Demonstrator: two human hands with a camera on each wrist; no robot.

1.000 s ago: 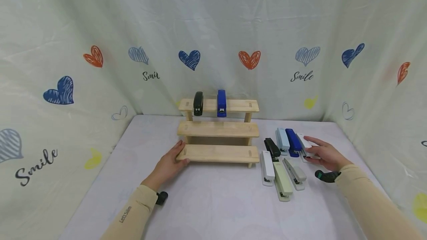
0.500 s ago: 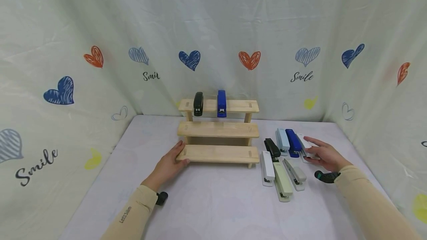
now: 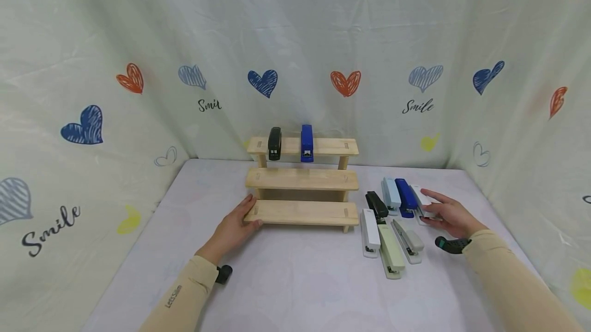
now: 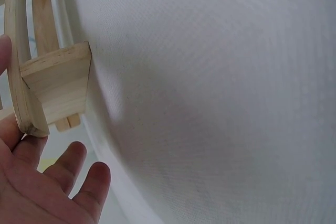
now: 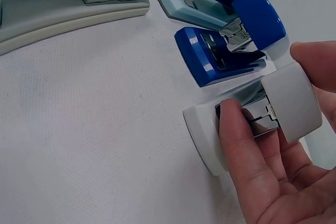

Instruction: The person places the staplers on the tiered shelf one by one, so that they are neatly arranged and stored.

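My left hand (image 3: 234, 229) grips the left end of a three-step wooden shelf (image 3: 302, 212), its thumb at the front edge of the lowest board. In the left wrist view, the board's end (image 4: 32, 116) sits between the fingers, with two fingertips free of it. On the right, my right hand (image 3: 450, 214) holds a white stapler (image 3: 421, 198) standing on the table. The right wrist view has one digit in the gap below the white stapler's head (image 5: 291, 103) and another against its far side. A dark blue stapler (image 3: 406, 196) and a light blue one (image 3: 391, 193) stand beside it.
Nearer me are a black stapler (image 3: 377, 204), a white one (image 3: 370, 232), a pale green one (image 3: 391, 250) and a grey one (image 3: 408, 239). A black stapler (image 3: 274, 143) and a blue stapler (image 3: 307, 143) stand on the top board. A heart-printed curtain (image 3: 304, 29) encloses the table.
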